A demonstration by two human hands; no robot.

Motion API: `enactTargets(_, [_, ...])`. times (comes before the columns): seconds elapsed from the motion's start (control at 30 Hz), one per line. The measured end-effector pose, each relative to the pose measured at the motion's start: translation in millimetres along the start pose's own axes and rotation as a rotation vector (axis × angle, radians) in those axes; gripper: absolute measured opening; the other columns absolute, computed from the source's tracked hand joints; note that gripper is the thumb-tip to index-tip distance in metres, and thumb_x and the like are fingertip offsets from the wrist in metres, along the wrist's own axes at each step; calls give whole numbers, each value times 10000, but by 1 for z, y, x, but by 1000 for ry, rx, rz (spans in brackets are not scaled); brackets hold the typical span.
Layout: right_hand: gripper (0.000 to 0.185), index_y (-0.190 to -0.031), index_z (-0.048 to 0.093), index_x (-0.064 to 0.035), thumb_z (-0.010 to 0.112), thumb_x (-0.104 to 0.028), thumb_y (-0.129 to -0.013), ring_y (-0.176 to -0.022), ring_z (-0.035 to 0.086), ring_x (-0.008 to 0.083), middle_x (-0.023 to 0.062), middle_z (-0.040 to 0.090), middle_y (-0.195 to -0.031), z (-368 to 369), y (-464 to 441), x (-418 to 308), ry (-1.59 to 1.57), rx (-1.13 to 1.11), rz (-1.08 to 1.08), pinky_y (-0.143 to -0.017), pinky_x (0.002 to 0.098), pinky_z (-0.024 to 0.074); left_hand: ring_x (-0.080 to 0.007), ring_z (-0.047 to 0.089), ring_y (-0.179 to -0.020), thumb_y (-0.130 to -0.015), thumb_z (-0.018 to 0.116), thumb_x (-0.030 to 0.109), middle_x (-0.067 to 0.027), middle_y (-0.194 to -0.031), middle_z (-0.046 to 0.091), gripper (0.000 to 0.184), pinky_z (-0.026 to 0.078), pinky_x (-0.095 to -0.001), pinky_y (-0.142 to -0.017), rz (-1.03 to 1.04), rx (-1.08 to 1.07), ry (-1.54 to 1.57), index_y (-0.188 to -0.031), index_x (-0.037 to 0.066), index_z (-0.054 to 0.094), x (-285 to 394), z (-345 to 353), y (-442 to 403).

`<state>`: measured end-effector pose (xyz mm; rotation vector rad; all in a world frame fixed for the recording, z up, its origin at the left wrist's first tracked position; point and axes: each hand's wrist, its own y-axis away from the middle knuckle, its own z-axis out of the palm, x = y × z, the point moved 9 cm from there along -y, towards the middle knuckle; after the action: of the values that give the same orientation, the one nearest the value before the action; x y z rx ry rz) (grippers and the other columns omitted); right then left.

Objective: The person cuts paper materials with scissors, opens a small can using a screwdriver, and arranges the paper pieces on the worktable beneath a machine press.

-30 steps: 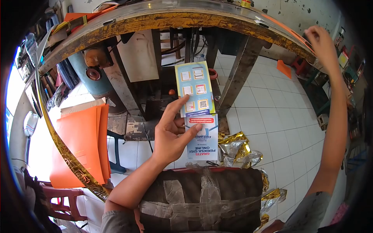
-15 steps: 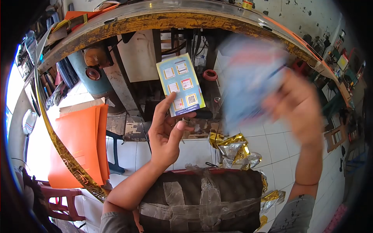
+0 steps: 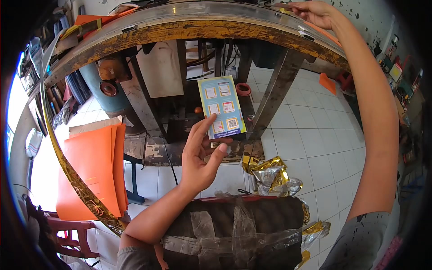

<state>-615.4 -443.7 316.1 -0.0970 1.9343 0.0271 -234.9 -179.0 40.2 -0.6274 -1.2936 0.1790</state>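
My left hand (image 3: 200,155) is closed on a printed card (image 3: 222,108) with a blue face, yellow edges, small pictures and a square code. The card's lower edge sits behind my fingertips, and something small and shiny shows between finger and thumb. My right hand (image 3: 317,14) reaches over the far right part of the worn table (image 3: 202,28). Its fingers are bent at the tabletop; whether they hold anything is too small to tell.
A taped dark cushion (image 3: 234,231) lies in front of me. Orange sheets (image 3: 92,173) hang at the left beside a long gold strip (image 3: 74,180). Crumpled gold foil (image 3: 274,175) lies on the tiled floor. Wooden table legs (image 3: 281,85) and a blue-green tank (image 3: 99,90) stand beyond.
The blue and white leaflet, last seen blurred in my right hand, is out of sight. My right hand has moved up to the tabletop. The card in my left hand has shifted slightly right and down.
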Motion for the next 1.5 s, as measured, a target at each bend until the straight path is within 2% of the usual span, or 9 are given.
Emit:
enactTargets(0.07, [249,-1225,565,80,471,-112,-1098,-811,596,183,134,657,-984,6,-21,5,-144,-80,128,-648,280,533,-247,677,-1133,-992,650,95,-147,-1480,418,649,598,-294,-797,12,-23,-14,-1561,-8,357,1,3,0])
enactTargets(0.17, [258,-1239,546,100,432,-87,-1103,-798,596,186,147,660,-994,17,-30,2,-182,10,167,-656,282,532,-247,677,-1132,-986,647,72,-149,-1488,412,651,591,-299,-801,0,-33,-38,-1563,-4,357,0,3,-1])
enactTargets(0.47, [320,-1320,462,166,357,-40,-1099,-876,632,227,206,666,-1110,46,-44,-2,-576,-59,175,-712,309,542,-243,680,-1122,-982,633,46,-150,-1483,416,635,600,-293,-805,9,-44,-73,-1558,-1,370,4,4,-1])
enactTargets(0.57, [346,-1357,433,165,321,-12,-1081,-910,648,254,244,656,-1165,43,-41,-6,-681,22,131,-735,330,546,-242,678,-1130,-978,629,33,-151,-1480,419,633,607,-294,-811,17,-58,-79,-1555,-3,371,5,5,-1])
enactTargets(0.77, [382,-1384,383,176,283,17,-1051,-1054,678,336,289,639,-1211,57,-41,-11,-602,-120,47,-801,374,569,-242,671,-1152,-971,613,7,-154,-1473,422,628,612,-299,-817,22,-69,-111,-1552,-5,375,6,7,0])
enactTargets(0.87, [380,-1374,384,190,282,20,-1049,-1074,681,351,294,641,-1221,66,-31,-9,-758,-83,128,-829,386,579,-247,694,-1126,-970,666,67,-164,-1440,439,609,593,-289,-865,4,-42,-64,-1524,-9,423,6,6,0])
enactTargets(1.17, [384,-1364,399,186,260,26,-1044,-1082,680,328,283,650,-1221,61,-38,-7,-664,-92,83,-846,385,584,-260,689,-1148,-964,663,46,-163,-1439,440,607,596,-298,-865,-11,-60,-74,-1523,1,429,8,7,0])
enactTargets(1.27, [382,-1354,415,178,254,24,-1044,-1075,681,325,276,651,-1229,60,-37,-8,-657,-72,64,-856,388,582,-260,671,-1158,-971,595,6,-156,-1466,419,616,613,-310,-830,3,-88,-95,-1549,-11,384,9,10,1])
enactTargets(1.5, [377,-1325,455,170,251,-14,-1068,-1069,683,322,263,673,-1193,64,-33,-8,-677,-75,74,-856,386,579,-252,696,-1127,-963,668,53,-167,-1430,453,602,600,-297,-858,-10,-57,-77,-1516,-2,437,9,8,1])
